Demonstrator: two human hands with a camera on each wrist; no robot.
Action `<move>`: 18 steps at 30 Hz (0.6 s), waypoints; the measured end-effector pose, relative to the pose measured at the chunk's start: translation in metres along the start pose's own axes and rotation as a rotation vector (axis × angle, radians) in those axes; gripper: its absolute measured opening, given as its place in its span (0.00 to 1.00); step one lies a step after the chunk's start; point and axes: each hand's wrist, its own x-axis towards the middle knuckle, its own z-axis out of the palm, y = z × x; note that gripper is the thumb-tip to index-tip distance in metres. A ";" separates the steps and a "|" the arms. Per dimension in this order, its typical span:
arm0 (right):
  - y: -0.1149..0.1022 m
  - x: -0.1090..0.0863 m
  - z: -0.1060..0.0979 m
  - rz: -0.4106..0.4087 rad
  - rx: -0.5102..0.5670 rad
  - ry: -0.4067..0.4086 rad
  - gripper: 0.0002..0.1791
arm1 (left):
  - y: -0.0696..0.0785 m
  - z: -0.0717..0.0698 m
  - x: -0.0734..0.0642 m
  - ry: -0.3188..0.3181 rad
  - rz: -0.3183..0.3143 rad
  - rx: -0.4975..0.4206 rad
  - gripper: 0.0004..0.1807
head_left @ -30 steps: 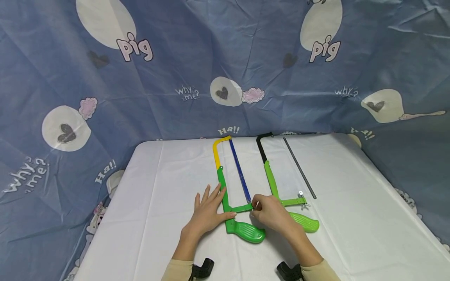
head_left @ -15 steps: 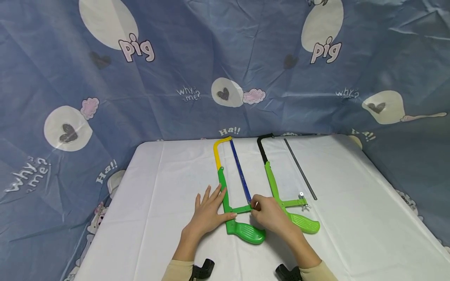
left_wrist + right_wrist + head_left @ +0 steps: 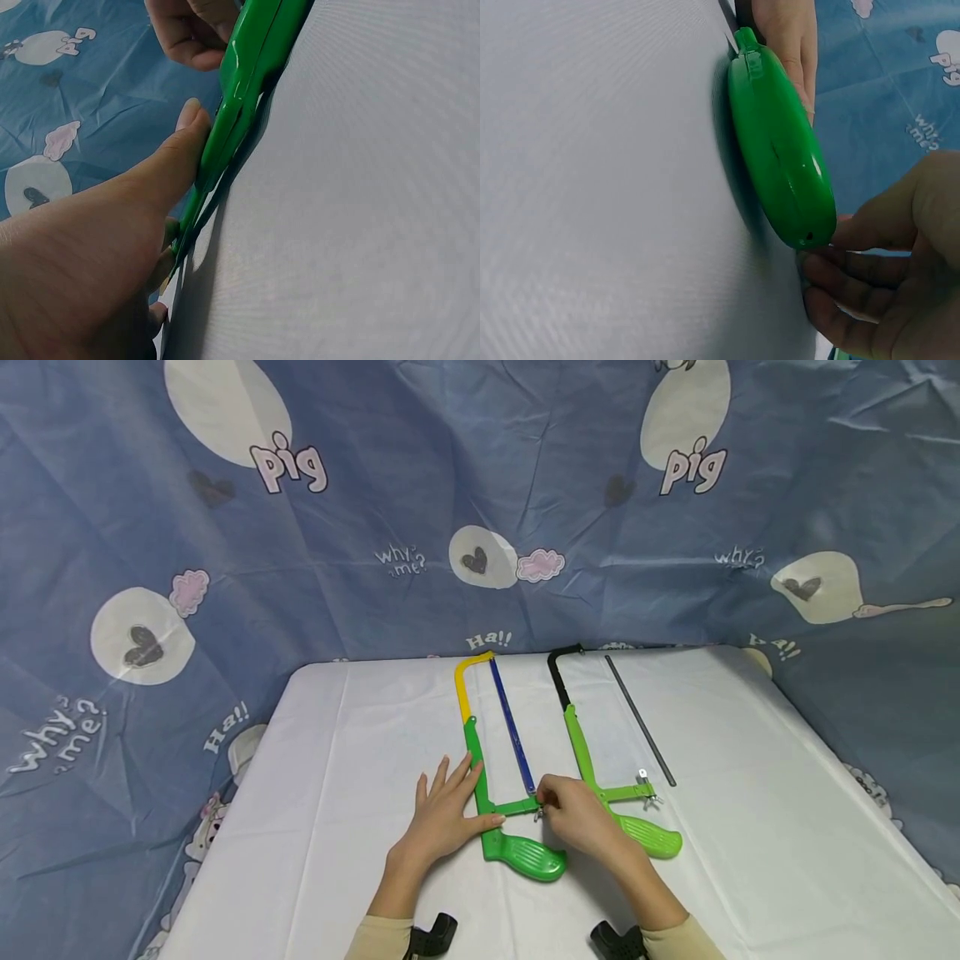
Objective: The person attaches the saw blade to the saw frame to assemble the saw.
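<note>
A hacksaw with a green and yellow frame [image 3: 480, 768] lies flat on the table, a blue blade [image 3: 512, 725] spanning its open side. My left hand [image 3: 442, 814] rests spread on the frame, fingers straight and thumb by the lower arm. My right hand [image 3: 581, 814] has its fingers curled at the end of that arm, pinching at a small silver wing nut [image 3: 538, 814], partly covered by the fingertips. In the right wrist view the green handle [image 3: 780, 142] hides the contact between fingers and nut.
To the right lies a second hacksaw [image 3: 577, 739], light green and black, with its own wing nut [image 3: 652, 800]. A loose grey blade [image 3: 640, 720] is beyond it. White cloth covers the table [image 3: 360, 735]; a blue printed curtain [image 3: 420, 468] hangs behind.
The right fingers have shifted slightly at the arm's end, and the wing nut now shows below them. The left hand and both saws stay in place.
</note>
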 end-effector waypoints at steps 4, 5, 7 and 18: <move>0.001 -0.001 -0.001 -0.007 -0.010 0.000 0.14 | 0.000 0.000 0.000 -0.005 0.000 -0.001 0.53; 0.001 -0.002 -0.001 -0.006 -0.013 -0.002 0.15 | 0.000 0.000 0.000 -0.007 -0.001 -0.001 0.53; 0.001 -0.002 -0.001 -0.004 -0.021 -0.007 0.15 | 0.001 0.000 0.000 -0.004 0.005 -0.006 0.53; -0.001 -0.003 -0.001 0.031 0.011 -0.033 0.12 | 0.000 -0.001 -0.001 -0.004 -0.003 -0.014 0.54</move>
